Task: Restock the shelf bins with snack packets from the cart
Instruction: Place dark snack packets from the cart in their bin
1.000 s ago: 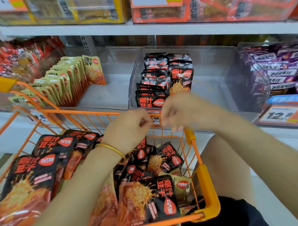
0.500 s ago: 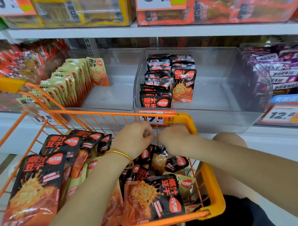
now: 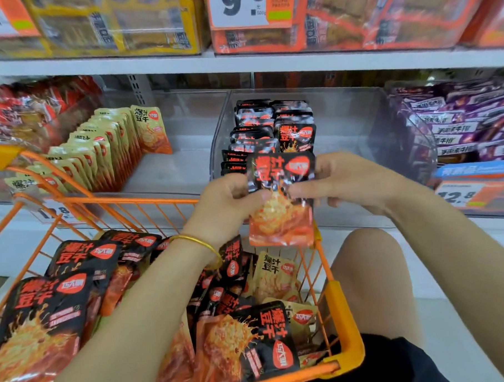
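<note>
Transfer step: left hand [image 3: 231, 197] and right hand [image 3: 345, 184] both pinch a black snack packet [image 3: 280, 198] above the orange cart [image 3: 346, 325]. Next move: stand it in the clear bin [image 3: 344, 146].

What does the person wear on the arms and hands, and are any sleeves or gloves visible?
The left forearm and the right forearm are bare; no sleeve shows in the frame. The left hand and the right hand have no gloves. The left arm carries a thin gold bangle at the wrist; the right arm carries nothing.
</note>
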`<state>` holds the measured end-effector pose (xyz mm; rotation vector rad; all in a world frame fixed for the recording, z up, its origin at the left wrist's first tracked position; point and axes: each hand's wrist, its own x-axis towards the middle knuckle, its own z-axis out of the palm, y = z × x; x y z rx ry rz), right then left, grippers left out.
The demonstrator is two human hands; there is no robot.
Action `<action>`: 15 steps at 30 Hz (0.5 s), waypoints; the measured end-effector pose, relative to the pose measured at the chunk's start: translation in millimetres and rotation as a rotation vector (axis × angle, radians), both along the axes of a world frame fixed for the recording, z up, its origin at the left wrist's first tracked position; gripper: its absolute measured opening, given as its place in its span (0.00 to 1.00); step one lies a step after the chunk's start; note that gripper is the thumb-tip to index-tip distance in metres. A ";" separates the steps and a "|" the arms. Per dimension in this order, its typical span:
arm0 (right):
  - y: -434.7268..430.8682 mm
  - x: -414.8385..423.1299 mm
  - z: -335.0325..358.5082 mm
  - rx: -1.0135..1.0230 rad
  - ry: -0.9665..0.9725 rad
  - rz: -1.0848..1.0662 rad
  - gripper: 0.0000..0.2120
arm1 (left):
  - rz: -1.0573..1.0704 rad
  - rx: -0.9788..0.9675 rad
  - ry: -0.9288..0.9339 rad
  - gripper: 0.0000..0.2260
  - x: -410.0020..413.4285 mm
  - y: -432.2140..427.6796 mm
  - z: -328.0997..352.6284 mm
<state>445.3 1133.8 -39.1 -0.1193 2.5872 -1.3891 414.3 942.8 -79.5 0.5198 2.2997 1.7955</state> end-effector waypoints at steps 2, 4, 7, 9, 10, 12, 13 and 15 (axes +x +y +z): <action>9.8 -0.7 -6.8 -0.045 -0.032 -0.014 0.10 | 0.070 -0.023 0.078 0.09 -5.4 7.4 5.8; 20.8 -9.4 -9.4 -0.133 0.006 -0.130 0.06 | 0.101 -0.053 0.159 0.04 -6.4 18.1 12.3; 46.1 -39.9 -11.1 -0.162 0.125 -0.410 0.05 | 0.204 -0.376 0.486 0.14 -12.0 23.7 6.7; 57.7 -65.4 -21.1 -0.056 0.101 -0.497 0.08 | 0.210 -0.597 0.646 0.19 -18.3 21.1 -3.6; 60.5 -77.4 -29.1 -0.009 0.052 -0.506 0.08 | 0.190 -0.664 0.667 0.21 -19.2 19.3 -8.9; 61.7 -98.9 -46.5 0.074 -0.048 -0.501 0.09 | 0.157 -0.723 0.695 0.21 -17.7 17.2 -18.0; 60.2 -107.5 -53.2 0.113 -0.076 -0.502 0.09 | 0.150 -0.732 0.712 0.21 -16.8 16.4 -21.2; 57.9 -122.2 -63.2 0.162 -0.094 -0.535 0.07 | 0.139 -0.730 0.715 0.22 -16.1 14.6 -23.5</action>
